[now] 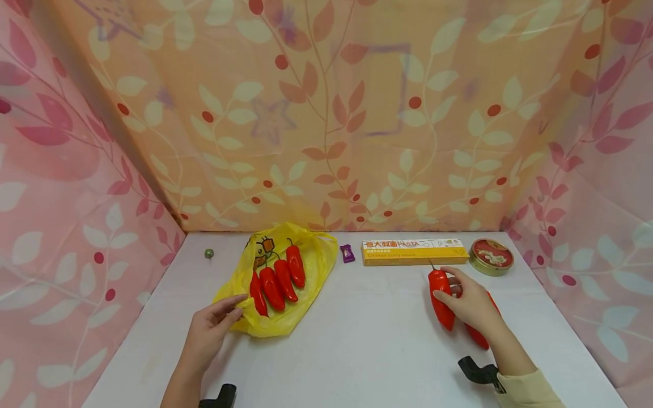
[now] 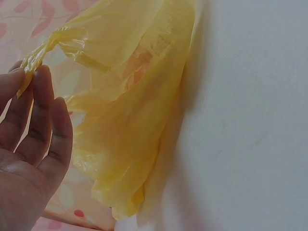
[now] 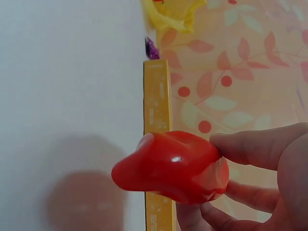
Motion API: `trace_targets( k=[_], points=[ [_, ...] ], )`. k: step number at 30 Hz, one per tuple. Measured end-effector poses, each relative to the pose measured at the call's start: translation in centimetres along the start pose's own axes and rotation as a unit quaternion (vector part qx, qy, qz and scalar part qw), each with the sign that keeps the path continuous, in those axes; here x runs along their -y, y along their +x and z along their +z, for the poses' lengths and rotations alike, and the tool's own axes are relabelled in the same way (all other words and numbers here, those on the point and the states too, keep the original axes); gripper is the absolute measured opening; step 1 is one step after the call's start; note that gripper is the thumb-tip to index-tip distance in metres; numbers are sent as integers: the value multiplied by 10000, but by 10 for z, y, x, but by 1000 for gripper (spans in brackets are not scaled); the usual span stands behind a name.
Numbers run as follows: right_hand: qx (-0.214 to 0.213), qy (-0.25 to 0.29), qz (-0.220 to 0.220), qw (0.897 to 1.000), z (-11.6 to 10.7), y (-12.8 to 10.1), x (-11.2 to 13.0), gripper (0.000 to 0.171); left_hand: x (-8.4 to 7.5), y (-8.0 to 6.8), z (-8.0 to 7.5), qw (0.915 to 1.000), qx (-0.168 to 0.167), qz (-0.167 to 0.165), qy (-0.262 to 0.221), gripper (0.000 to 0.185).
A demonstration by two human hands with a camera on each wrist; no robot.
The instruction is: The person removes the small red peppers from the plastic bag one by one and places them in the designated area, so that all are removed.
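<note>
My left hand [image 1: 236, 306] lies at the near edge of a yellow plastic bag [image 1: 301, 255] and pinches its rim; in the left wrist view the crumpled rim of the bag [image 2: 130, 110] runs into the fingertips [image 2: 41, 79]. Several red peppers [image 1: 278, 280] lie side by side on the bag. My right hand [image 1: 445, 290] grips one more red pepper [image 1: 441, 300] at the right of the table. The right wrist view shows this pepper [image 3: 173, 166] lifted above its shadow. Another red pepper [image 1: 478, 336] lies on the table partly under the right hand.
A long yellow pasta box [image 1: 414, 251], a round tin [image 1: 491, 256] and a purple sweet [image 1: 347, 253] sit along the back of the white table [image 1: 367, 340]. A small green object [image 1: 208, 253] lies back left. Leaf-patterned cloth walls close three sides.
</note>
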State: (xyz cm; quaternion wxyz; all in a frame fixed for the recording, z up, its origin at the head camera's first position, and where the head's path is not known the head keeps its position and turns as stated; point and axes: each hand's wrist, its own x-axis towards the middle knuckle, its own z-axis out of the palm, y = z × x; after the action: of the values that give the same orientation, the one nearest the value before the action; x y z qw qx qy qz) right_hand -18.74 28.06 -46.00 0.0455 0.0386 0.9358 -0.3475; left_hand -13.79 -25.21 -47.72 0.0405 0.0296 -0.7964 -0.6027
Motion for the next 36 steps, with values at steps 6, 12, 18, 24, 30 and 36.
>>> trace_targets(
  k=[6,12,18,24,30,36],
  points=[
    [-134,-356,-178,9991,0,-7,-11,76,0,0,0,10000,-26,-7,9,32],
    [-355,-764,-327,9959,1,-17,-13,73,0,-1,1,10000,-18,25,-12,31],
    [-334,-982,-238,9943,3,-19,-17,75,-1,-1,1,10000,-19,-62,18,32],
    [-241,-1029,-105,9943,4,-19,-19,77,-2,0,1,9999,-28,-112,97,32],
    [-275,-1131,-48,9932,6,-19,-21,76,-2,0,1,10000,-43,-41,77,32],
    [-382,-1319,-31,9905,9,-19,-24,74,-1,0,1,10000,-14,-35,35,32]
  ],
)
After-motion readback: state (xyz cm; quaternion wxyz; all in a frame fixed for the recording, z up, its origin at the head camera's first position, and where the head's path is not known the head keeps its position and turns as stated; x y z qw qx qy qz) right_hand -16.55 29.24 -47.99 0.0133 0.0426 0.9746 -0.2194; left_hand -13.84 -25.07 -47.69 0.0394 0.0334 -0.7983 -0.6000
